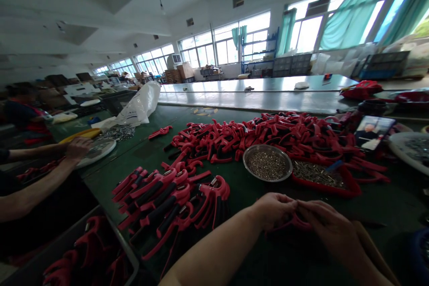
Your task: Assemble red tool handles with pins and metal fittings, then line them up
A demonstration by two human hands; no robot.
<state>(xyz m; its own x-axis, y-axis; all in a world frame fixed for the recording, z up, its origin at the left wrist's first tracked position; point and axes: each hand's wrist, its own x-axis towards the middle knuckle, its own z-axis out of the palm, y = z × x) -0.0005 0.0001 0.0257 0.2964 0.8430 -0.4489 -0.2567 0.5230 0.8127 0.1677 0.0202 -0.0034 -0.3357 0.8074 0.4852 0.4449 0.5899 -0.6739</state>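
Observation:
My left hand (273, 210) and my right hand (323, 219) meet fingertip to fingertip low in the head view, both closed in a pinch. Under the fingers shows a red plastic hand grip (299, 222), held by my left hand and partly hidden. Whatever my right fingertips pinch is too small and covered to make out. Just beyond my hands stand a round metal bowl (248, 170) of small metal pieces and a red tray (351, 190) of metal pins. On the left lie several red-and-black hand grips (177, 192) fitted with coil springs.
A large heap of red handle parts (228, 140) spreads behind the bowl. A phone (373, 133) leans at the right near a white basin (398, 143). At lower left is a grey crate (129, 250) with more grips. A co-worker's hands (78, 148) work beyond it.

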